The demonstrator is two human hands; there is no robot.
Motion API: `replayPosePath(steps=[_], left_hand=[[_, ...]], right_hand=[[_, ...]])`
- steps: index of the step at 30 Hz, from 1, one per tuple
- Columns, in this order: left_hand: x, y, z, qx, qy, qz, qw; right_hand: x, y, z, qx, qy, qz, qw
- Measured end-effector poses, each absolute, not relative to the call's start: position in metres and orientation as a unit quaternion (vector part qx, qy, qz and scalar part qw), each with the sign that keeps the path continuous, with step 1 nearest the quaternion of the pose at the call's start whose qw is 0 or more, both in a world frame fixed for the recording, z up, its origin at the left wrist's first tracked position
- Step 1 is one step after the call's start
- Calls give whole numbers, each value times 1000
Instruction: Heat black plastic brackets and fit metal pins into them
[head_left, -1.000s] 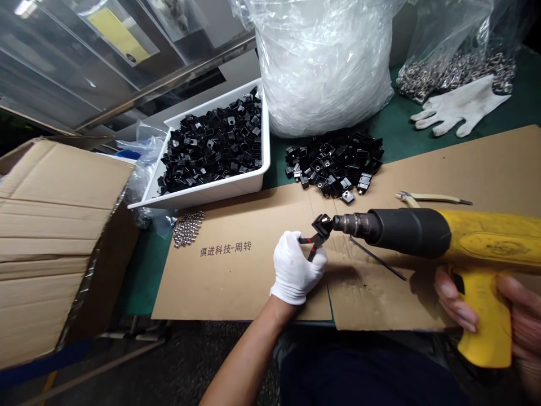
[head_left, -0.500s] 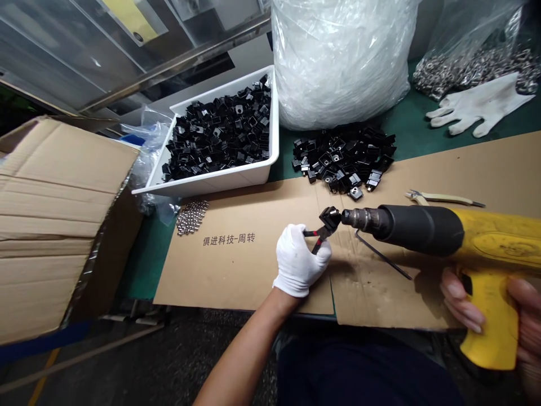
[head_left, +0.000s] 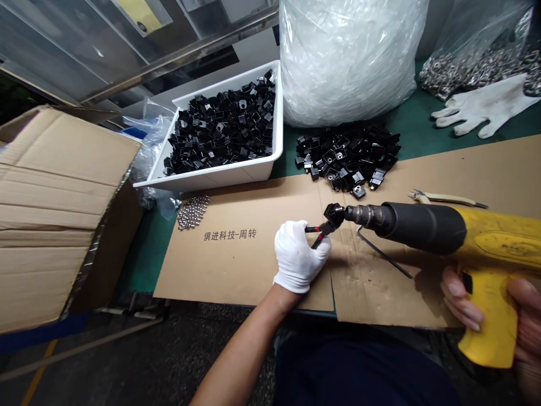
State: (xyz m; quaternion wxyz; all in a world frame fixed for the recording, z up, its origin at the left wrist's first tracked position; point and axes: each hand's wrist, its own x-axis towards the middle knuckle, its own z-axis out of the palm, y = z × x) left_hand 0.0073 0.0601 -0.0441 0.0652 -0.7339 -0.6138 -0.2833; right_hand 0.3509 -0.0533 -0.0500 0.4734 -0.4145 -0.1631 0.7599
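Gloved left hand: fingers clamped round handles of pliers, 1 black square part held at pliers' tip, just beside nozzle of yellow heat gun; can't tell if touching. Right hand: fingers wrapped round gun's grip. Only 1 part is at the gun; can't tell which others are done, if any. White tray on green bench is heaped w/ black parts, and a 2nd loose heap lies beside it. Clear bag holds steel rings; more rings sit on cardboard sheet.
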Motion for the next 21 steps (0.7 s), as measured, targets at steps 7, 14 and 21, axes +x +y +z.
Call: replayPosePath(steps=[7, 14, 21], left_hand=[[7, 60, -44, -727, -622, -283, 68], [8, 61, -45, -724, -620, -299, 59], [9, 61, -46, -731, -614, -295, 51]], right_hand=[[355, -51, -54, -401, -198, 762, 469], [350, -50, -52, -396, -200, 759, 476], [347, -52, -49, -400, -177, 757, 486]])
